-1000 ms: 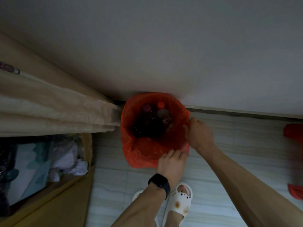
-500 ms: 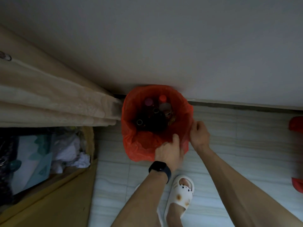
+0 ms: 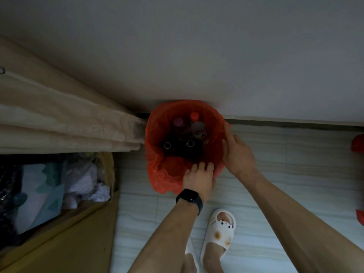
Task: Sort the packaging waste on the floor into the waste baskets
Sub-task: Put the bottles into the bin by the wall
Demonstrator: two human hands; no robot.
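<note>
Red bag-lined waste basket (image 3: pixel 155 174) agst white wall (image 3: pixel 197 56), plastic bottles (image 3: pixel 178 123) inside. Beige cloth curtain (image 3: pixel 69 131) L of basket; brown cardboard box (image 3: pixel 78 243) front-L.

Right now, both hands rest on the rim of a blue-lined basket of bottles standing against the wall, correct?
Not quite: the head view shows the basket's liner is red, not blue. The rest holds: the left hand and right hand rest on its rim, bottles stand inside, and it stands against the wall.

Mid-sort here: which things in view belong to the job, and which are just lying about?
Job: red-lined waste basket, bottles in it, left hand and right hand touching its rim.
Lying about: curtain, white slipper, wristwatch; cardboard box of paper and red object at right edge, purpose unclear.
</note>
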